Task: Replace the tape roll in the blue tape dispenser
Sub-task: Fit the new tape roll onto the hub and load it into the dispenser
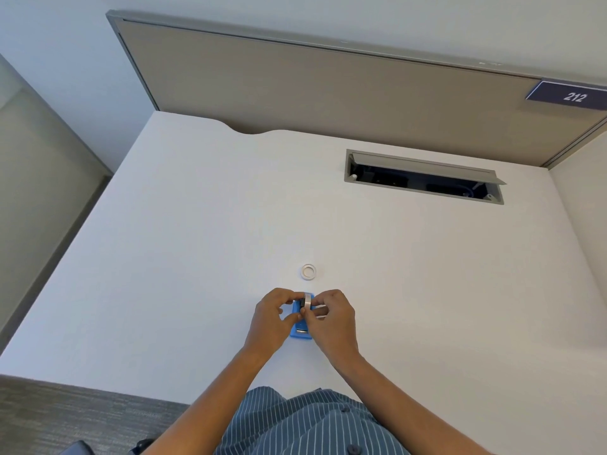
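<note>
The blue tape dispenser (300,333) lies on the white desk (197,241), mostly covered by both hands. A tape roll (308,299) stands on edge at the dispenser's far end, pinched from both sides. My left hand (272,318) holds it from the left, thumb against the dispenser's side. My right hand (331,318) grips the roll from the right with thumb and forefinger. A second, small whitish ring-shaped roll (308,271) lies flat on the desk just beyond the hands, apart from them.
An open cable hatch (423,175) is sunk into the desk at the back right. A beige partition panel (328,83) stands along the far edge, with a sign reading 212 (573,96). Carpet shows at the near left.
</note>
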`<action>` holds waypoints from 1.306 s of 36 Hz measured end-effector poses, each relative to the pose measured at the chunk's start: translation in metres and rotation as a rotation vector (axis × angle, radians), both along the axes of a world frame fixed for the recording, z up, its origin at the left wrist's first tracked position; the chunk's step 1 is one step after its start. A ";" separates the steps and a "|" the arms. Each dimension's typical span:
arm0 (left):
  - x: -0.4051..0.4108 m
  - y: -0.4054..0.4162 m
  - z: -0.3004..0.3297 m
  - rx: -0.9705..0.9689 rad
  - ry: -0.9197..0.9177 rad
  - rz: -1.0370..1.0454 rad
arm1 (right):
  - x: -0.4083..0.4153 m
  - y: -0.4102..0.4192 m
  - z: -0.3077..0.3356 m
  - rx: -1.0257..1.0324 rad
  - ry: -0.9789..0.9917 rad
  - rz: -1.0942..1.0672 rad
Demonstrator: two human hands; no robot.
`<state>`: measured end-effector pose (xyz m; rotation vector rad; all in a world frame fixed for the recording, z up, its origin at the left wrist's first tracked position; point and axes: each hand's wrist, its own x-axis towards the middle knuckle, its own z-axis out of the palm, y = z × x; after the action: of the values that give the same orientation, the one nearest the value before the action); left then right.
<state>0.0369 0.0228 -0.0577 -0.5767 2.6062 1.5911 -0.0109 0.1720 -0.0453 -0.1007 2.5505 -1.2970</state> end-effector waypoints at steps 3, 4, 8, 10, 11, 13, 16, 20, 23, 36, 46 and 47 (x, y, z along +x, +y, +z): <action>-0.001 -0.001 -0.001 -0.011 0.000 -0.015 | 0.000 -0.001 -0.002 0.012 -0.004 0.002; -0.001 -0.002 -0.002 -0.014 0.000 -0.017 | -0.001 -0.001 -0.003 0.013 -0.006 0.002; 0.000 -0.003 -0.005 -0.024 0.001 -0.027 | -0.001 -0.001 -0.005 0.013 -0.009 -0.005; 0.000 -0.004 -0.006 -0.020 0.000 -0.027 | -0.001 -0.001 -0.006 0.010 -0.010 -0.010; 0.000 -0.004 -0.007 -0.017 -0.001 -0.025 | -0.001 -0.002 -0.006 0.012 -0.010 -0.010; 0.000 -0.004 -0.008 -0.013 -0.001 -0.021 | -0.001 -0.002 -0.007 0.017 -0.012 -0.011; 0.000 -0.004 -0.010 -0.008 0.002 -0.020 | -0.002 -0.002 -0.007 0.018 -0.011 -0.014; -0.001 -0.004 -0.013 -0.010 0.005 -0.026 | -0.002 0.000 -0.009 0.023 -0.021 -0.018; 0.000 -0.004 -0.014 -0.014 0.009 -0.031 | -0.002 0.000 -0.009 0.021 -0.035 -0.030; -0.001 -0.004 -0.018 -0.038 0.030 -0.076 | -0.004 -0.001 -0.005 -0.017 -0.102 -0.064; -0.005 -0.004 -0.014 -0.074 0.045 -0.165 | -0.005 0.002 -0.003 -0.110 -0.176 -0.084; -0.005 -0.004 -0.014 -0.076 0.049 -0.171 | -0.006 0.002 -0.003 -0.115 -0.170 -0.083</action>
<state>0.0315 0.0192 -0.0713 -0.3110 2.6780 1.4789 -0.0166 0.1741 -0.0481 0.0892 2.3603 -1.4177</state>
